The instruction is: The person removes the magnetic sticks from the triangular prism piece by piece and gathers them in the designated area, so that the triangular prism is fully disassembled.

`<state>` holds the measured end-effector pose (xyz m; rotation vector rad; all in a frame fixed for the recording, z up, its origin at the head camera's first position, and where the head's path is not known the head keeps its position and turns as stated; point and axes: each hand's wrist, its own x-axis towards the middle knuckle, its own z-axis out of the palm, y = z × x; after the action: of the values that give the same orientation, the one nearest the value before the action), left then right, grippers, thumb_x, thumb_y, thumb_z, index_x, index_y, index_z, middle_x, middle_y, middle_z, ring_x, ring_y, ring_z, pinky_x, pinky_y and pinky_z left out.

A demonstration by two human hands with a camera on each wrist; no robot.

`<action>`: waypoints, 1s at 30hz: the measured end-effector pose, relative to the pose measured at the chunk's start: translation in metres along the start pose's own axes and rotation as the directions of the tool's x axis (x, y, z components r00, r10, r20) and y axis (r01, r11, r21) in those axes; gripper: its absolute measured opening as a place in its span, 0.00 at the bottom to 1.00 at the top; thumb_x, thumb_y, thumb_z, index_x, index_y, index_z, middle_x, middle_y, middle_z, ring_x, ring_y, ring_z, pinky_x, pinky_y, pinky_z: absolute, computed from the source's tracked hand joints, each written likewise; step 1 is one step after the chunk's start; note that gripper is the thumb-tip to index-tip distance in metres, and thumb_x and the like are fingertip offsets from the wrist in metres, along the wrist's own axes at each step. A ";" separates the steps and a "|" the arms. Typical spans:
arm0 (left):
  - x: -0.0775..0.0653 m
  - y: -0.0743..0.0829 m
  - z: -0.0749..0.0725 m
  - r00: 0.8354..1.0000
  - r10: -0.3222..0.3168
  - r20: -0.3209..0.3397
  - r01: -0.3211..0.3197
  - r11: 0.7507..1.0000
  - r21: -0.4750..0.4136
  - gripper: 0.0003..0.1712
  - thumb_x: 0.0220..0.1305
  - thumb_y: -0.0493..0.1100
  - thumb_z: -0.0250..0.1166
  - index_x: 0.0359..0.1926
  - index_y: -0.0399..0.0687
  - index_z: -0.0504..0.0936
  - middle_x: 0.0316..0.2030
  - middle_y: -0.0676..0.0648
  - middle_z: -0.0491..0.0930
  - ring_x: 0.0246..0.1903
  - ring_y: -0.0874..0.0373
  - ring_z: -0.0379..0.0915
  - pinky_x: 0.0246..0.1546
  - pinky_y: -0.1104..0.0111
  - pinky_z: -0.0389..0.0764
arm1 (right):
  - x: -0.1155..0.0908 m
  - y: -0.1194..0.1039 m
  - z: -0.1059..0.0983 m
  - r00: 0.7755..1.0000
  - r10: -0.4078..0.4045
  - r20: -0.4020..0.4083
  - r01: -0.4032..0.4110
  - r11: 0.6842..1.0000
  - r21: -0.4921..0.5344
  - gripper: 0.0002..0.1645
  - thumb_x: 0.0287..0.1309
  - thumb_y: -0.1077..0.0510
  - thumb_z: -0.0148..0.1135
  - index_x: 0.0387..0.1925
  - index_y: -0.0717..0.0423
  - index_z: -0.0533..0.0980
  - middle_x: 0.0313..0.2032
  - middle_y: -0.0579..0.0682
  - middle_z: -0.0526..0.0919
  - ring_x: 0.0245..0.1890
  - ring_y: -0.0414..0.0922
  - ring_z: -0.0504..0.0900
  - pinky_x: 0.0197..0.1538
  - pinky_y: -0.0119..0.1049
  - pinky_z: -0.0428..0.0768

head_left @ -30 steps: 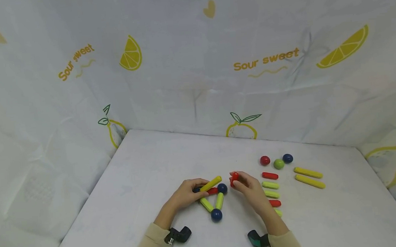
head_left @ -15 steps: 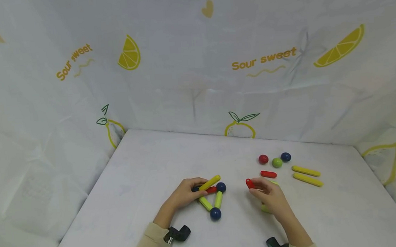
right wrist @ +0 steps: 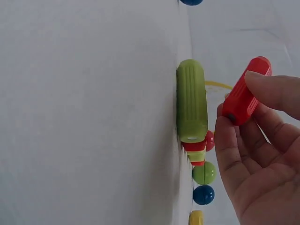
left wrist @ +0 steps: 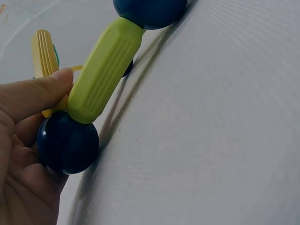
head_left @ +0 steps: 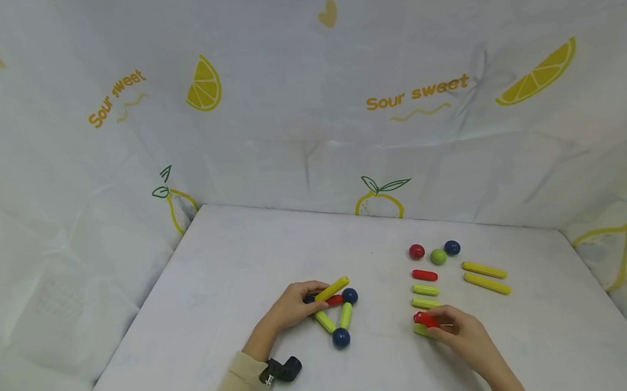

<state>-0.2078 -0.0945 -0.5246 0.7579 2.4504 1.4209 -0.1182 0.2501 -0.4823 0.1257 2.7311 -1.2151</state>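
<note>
A triangle of magnetic building sticks lies on the table: two light-green sticks (head_left: 346,316), a red stick (head_left: 335,301) and three blue balls (head_left: 341,338). My left hand (head_left: 293,306) grips its left corner. There the thumb rests against a yellow stick (left wrist: 43,54) and the fingers lie behind a blue ball (left wrist: 68,143). That yellow stick slants up from the corner. My right hand (head_left: 465,334) pinches a loose red magnetic stick (right wrist: 248,93) between thumb and fingers. It is held above the near end of a row of sticks, beside a light-green stick (right wrist: 191,101).
The row holds red and light-green sticks (head_left: 426,289), partly covered by the right hand. Behind it sit a red ball (head_left: 417,251), a green ball (head_left: 438,257) and a blue ball (head_left: 452,247). Two yellow sticks (head_left: 486,283) lie to the right. A printed curtain (head_left: 285,118) hangs behind the table.
My right hand has carried the red stick away from the triangle, to the right and nearer the body, over the row. The left hand and triangle stay nearly still.
</note>
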 end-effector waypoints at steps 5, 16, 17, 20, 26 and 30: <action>0.000 -0.002 0.001 1.000 0.013 -0.001 -0.013 1.000 -0.001 0.20 0.62 0.47 0.64 0.55 0.48 0.79 0.50 0.49 0.81 0.49 0.57 0.76 0.53 0.65 0.77 | 0.000 0.007 -0.006 1.000 0.016 -0.020 -0.016 1.000 -0.007 0.21 0.54 0.56 0.68 0.49 0.59 0.76 0.49 0.56 0.82 0.49 0.51 0.80 0.46 0.37 0.82; 0.001 0.001 0.001 1.000 -0.001 -0.003 0.001 1.000 0.004 0.20 0.62 0.48 0.65 0.55 0.52 0.79 0.50 0.51 0.82 0.48 0.60 0.76 0.52 0.67 0.77 | -0.008 0.011 -0.006 1.000 0.022 0.008 -0.021 0.993 -0.118 0.19 0.49 0.60 0.70 0.45 0.58 0.78 0.44 0.52 0.82 0.46 0.49 0.79 0.48 0.44 0.82; 0.001 0.001 0.000 1.000 0.001 -0.004 0.000 1.000 0.006 0.20 0.62 0.47 0.65 0.55 0.52 0.79 0.50 0.50 0.82 0.48 0.60 0.76 0.52 0.67 0.77 | -0.009 0.011 -0.006 1.000 0.013 0.005 -0.013 0.991 -0.134 0.19 0.49 0.61 0.70 0.45 0.58 0.78 0.44 0.51 0.83 0.46 0.48 0.79 0.48 0.44 0.81; 0.000 0.002 0.000 1.000 0.004 -0.004 -0.004 1.000 0.011 0.20 0.62 0.47 0.65 0.55 0.51 0.79 0.50 0.50 0.82 0.48 0.59 0.76 0.52 0.66 0.77 | -0.013 0.010 -0.003 1.000 0.005 0.000 -0.005 0.984 -0.176 0.18 0.48 0.62 0.70 0.43 0.56 0.79 0.42 0.49 0.82 0.44 0.47 0.79 0.47 0.44 0.82; -0.001 0.002 -0.001 1.000 -0.006 -0.001 0.006 1.000 0.014 0.20 0.62 0.46 0.64 0.55 0.49 0.79 0.51 0.49 0.81 0.50 0.57 0.76 0.53 0.64 0.76 | -0.016 0.012 -0.001 0.999 -0.043 0.018 0.046 0.975 -0.218 0.17 0.46 0.62 0.72 0.41 0.55 0.79 0.40 0.46 0.81 0.40 0.43 0.78 0.44 0.40 0.82; -0.002 0.002 -0.001 1.000 -0.009 -0.001 0.009 1.000 0.005 0.20 0.62 0.46 0.64 0.55 0.49 0.79 0.51 0.49 0.81 0.50 0.57 0.76 0.52 0.65 0.77 | -0.015 0.015 0.002 0.998 -0.058 0.016 0.060 0.965 -0.255 0.16 0.47 0.62 0.71 0.40 0.54 0.79 0.40 0.46 0.80 0.40 0.42 0.78 0.44 0.39 0.82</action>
<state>-0.2061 -0.0951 -0.5224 0.7459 2.4563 1.4128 -0.1009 0.2588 -0.4917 0.0087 2.8723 -0.8616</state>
